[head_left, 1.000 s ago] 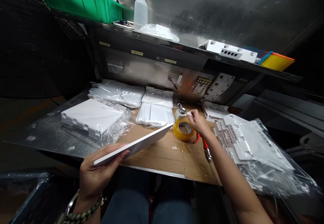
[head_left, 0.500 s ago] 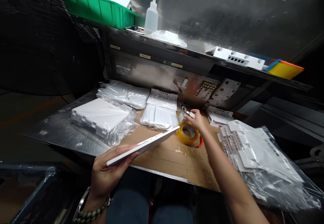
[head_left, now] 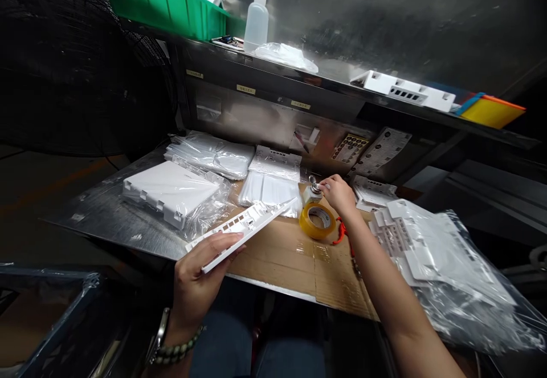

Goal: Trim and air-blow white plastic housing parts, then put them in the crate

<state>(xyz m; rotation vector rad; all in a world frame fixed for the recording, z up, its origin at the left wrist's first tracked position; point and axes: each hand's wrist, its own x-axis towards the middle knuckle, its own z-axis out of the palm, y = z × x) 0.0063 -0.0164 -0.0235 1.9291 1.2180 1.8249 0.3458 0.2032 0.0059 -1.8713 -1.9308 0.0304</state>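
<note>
Lower centre of frame: left hand (head_left: 194, 278) clasps 1 flat white slotted plastic panel (head_left: 241, 227), tilted over the cardboard sheet (head_left: 277, 258). Centre: right hand (head_left: 339, 192), fingers pinched nearly closed, touches a small white pot (head_left: 311, 194) beside the yellow tape roll (head_left: 317, 221). Judgement: panel unfinished; bagged panels (head_left: 431, 252) at right wait.

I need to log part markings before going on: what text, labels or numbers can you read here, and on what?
Nothing reads clearly.
Yellow labels on the shelf front: characters too small.
Printed sheets against the back panel: symbols blurred.
White housing in plastic wrap: faint mark, unreadable.
White panel in the left hand: no text visible.
</note>
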